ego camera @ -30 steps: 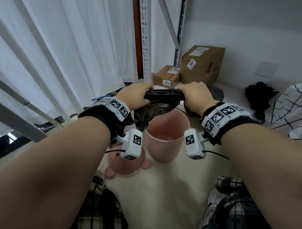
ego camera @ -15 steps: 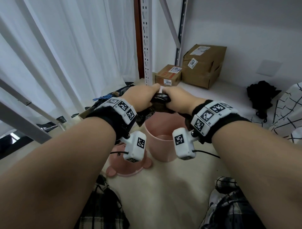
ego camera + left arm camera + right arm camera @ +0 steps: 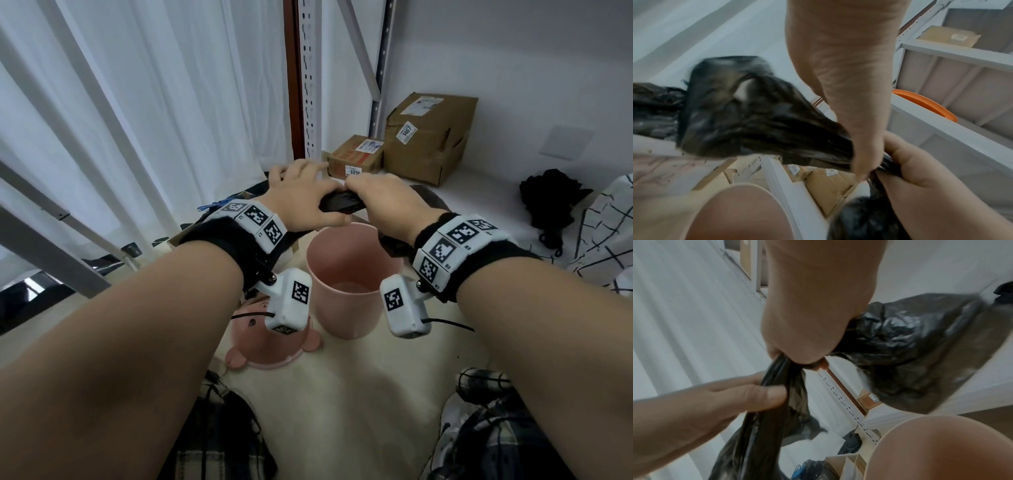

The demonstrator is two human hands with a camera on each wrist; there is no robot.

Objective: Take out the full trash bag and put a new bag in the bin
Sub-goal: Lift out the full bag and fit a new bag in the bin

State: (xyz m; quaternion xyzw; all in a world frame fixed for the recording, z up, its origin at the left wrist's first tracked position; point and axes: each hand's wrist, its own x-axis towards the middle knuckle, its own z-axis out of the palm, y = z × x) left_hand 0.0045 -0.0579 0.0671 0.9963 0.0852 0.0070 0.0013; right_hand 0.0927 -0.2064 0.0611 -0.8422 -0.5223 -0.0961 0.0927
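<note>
Gripping a crinkled, glossy black bag [image 3: 342,206] above the bin's 12 o'clock rim, both hands pinch its gathered plastic: left hand [image 3: 301,198], right hand [image 3: 387,202]. The round, smooth pink bin [image 3: 346,298] holds nothing visible.

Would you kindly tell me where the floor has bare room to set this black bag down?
Bare floor lies in front of the pink bin, between the plaid-clad knees. A strip runs between the big cardboard box and the black bundle. Left of the bin, the pink lid crowds it.
</note>
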